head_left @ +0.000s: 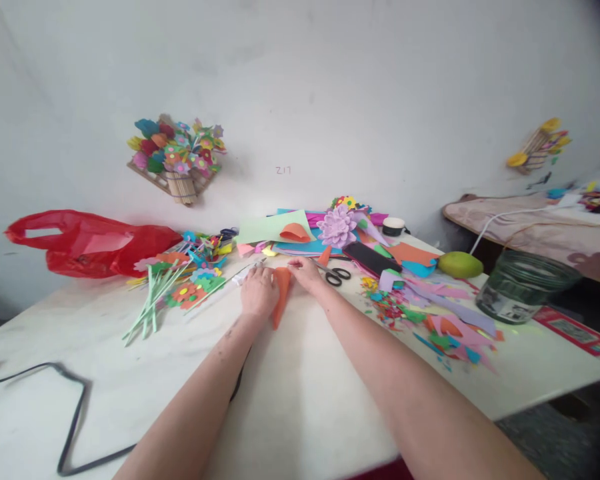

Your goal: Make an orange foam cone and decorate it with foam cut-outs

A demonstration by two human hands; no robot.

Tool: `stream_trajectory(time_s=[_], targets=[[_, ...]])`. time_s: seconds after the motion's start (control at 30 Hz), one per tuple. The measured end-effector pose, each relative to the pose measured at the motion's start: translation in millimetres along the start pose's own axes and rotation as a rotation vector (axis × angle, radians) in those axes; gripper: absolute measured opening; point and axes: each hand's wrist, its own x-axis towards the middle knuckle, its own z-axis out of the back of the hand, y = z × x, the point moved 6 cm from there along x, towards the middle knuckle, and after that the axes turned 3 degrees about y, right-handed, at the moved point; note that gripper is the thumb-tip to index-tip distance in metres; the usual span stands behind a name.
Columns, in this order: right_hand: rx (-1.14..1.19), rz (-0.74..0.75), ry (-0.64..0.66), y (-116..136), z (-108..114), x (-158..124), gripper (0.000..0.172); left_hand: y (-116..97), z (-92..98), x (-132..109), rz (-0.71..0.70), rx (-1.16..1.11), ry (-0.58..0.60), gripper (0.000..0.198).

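Note:
A folded or rolled piece of orange paper [281, 300] tapers toward me on the white table. My left hand [259, 291] is closed against its left side, with the fingertips partly hidden. At the paper's upper right corner, my right hand [305, 275] is closed in a pinch. Just right of that hand lies a pair of scissors [337, 275] with black handles, its blades partly behind the hand. Another small orange piece [325, 255] sits beyond the fingers. White scrap [239, 278] lies beside my left hand.
Paper flowers [190, 287] and pale green stems [150, 303] lie left, near a red plastic bag [100, 243]. Behind are coloured sheets [265, 228] and a purple flower [337, 227]. At right are a phone [373, 259], paper scraps [450, 330], a green fruit [460, 265] and a glass jar [523, 287].

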Motion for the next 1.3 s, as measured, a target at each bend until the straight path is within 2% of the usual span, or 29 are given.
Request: stream_trajectory(time_s=[0.13,0.23,0.37,0.47,0.6,0.73,0.9,1.03,1.2,1.3], targets=[[-0.316,-0.048,-0.130,5,35,-1,0.016,-22,-5.8,0,-0.064,0.002,0.047,0.029],[-0.564,-0.144,-0.258,7,78,-2,0.031,-30,-6.8,1,-0.086,-0.010,0.086,0.030],[-0.734,-0.305,-0.376,-6,139,-5,0.030,-35,-7.3,8,-0.062,-0.053,0.166,0.034],[-0.869,-0.360,-0.399,-20,175,-8,0.031,-44,-8.3,13,-0.043,-0.111,0.218,0.039],[-1.075,-0.252,-0.338,-30,206,-11,0.038,-63,-8.5,21,-0.037,-0.192,0.262,0.040],[-1.195,-0.149,-0.174,-37,223,-8,0.042,-78,-5.8,27,-0.034,-0.243,0.289,0.039],[-1.209,-0.132,0.005,-51,235,6,0.043,-88,-7.5,25,-0.005,-0.310,0.314,0.038],[-1.162,-0.093,0.027,-54,241,13,0.037,-89,-8.1,24,0.003,-0.349,0.291,0.036],[-1.306,-0.109,0.090,-55,237,12,0.033,-84,-5.0,23,0.045,-0.365,0.278,0.037],[-1.321,-0.121,0.058,-55,234,12,0.034,-83,-5.0,22,0.043,-0.383,0.267,0.037]])
